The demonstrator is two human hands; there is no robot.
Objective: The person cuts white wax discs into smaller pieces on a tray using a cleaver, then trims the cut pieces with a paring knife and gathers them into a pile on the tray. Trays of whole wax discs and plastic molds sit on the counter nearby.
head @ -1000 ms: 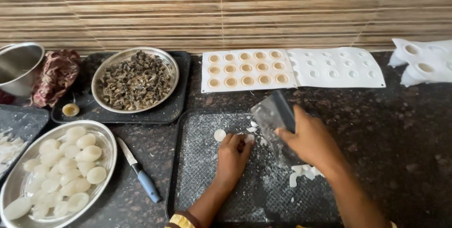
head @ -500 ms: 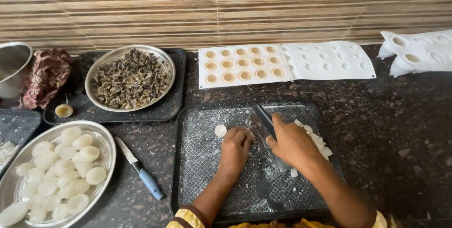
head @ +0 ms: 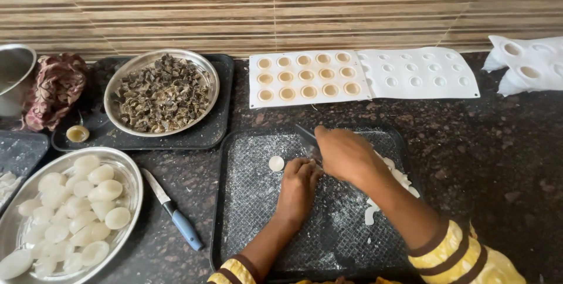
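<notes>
A black rectangular textured tray (head: 258, 213), dusted with white residue, is taken as the landmark on the dark speckled stone counter (head: 481, 161). Over the upper middle of this tray the left hand (head: 298, 185) is seen with its fingers curled together and pressed down on something small; what lies beneath them cannot be made out. Just beside it, toward the tray's far edge, the right hand (head: 346, 154) is closed around the handle of a dark-bladed knife (head: 305, 134), whose blade tip shows beyond the knuckles. A small round white disc (head: 276, 163) is seen lying flat on the tray, just left of the left hand and apart from it. White peel scraps (head: 399, 177) are scattered on the tray's right side, partly hidden by the right forearm.

Behind the tray a white silicone mould sheet (head: 416, 73) is laid, its left half filled with pale yellow rounds. To the tray's left a blue-handled knife (head: 176, 213) is lying on the counter, and beyond that a round steel plate (head: 132, 172) of peeled white pieces is placed. To the tray's upper left a steel plate of dark brown peelings (head: 161, 92) is set on a second black tray (head: 217, 126).
</notes>
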